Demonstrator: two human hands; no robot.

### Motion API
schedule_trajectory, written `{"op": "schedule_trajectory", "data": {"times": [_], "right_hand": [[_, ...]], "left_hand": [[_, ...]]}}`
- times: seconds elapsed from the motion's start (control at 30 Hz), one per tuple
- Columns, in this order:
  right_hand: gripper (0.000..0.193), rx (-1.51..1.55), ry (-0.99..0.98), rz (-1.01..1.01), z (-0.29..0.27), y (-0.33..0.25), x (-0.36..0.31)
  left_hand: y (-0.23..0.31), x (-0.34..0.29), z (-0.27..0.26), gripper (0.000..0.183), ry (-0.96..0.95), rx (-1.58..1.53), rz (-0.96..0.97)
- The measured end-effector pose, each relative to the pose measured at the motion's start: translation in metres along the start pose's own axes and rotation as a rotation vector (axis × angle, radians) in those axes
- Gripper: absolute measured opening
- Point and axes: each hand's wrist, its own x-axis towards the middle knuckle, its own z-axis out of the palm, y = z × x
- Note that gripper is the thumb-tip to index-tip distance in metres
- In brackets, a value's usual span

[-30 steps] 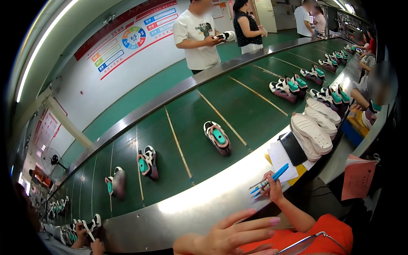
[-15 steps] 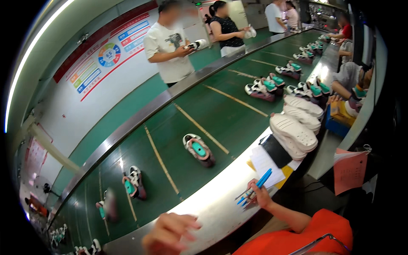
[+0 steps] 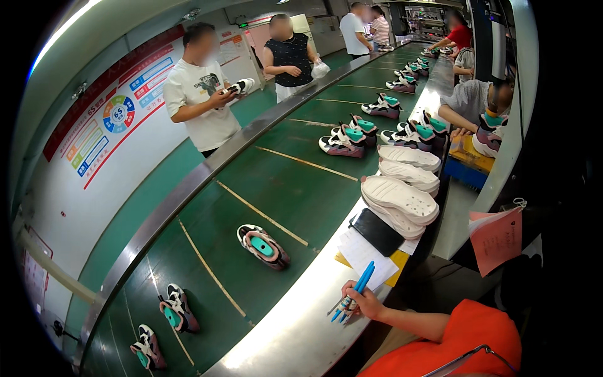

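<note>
- One right hand (image 3: 365,303) is closed around a bundle of slim blue pens (image 3: 365,276), on the near side of the stack of white shoe soles (image 3: 402,196), over the metal worktop (image 3: 292,336); the left hand is out of view, so its state cannot be told.
- Between that hand and the stack lie a white paper sheet (image 3: 364,256), a yellow sheet (image 3: 399,259) partly under it, and a flat black case (image 3: 377,231) right beside the stack.
- Left of the stack runs a green conveyor belt (image 3: 210,210), with a lone teal-lined sneaker (image 3: 276,257) nearest and two sneakers (image 3: 179,309) farther left.
- Beyond the stack, more sneakers (image 3: 342,146) line the belt into the distance.
- Across the belt from the stack, a person in a white T-shirt (image 3: 204,119) holds a sneaker.
- Right of the stack are a grey-sleeved person (image 3: 468,103) and a yellow-and-blue bin (image 3: 466,169); nearer hang pink papers (image 3: 496,245).
</note>
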Motion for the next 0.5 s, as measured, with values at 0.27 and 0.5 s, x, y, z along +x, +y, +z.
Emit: {"op": "schedule_trajectory", "data": {"times": [0.27, 0.5], "right_hand": [[0.018, -0.068, 0.022, 0.012, 0.001, -0.003, -0.001], [0.022, -0.070, 0.042, 0.052, -0.001, -0.005, 0.000]], "left_hand": [[-0.013, -0.017, 0.001, 0.042, 0.023, 0.403, 0.130], [-0.038, -0.057, -0.006, 0.041, 0.092, 0.975, 0.351]]}}
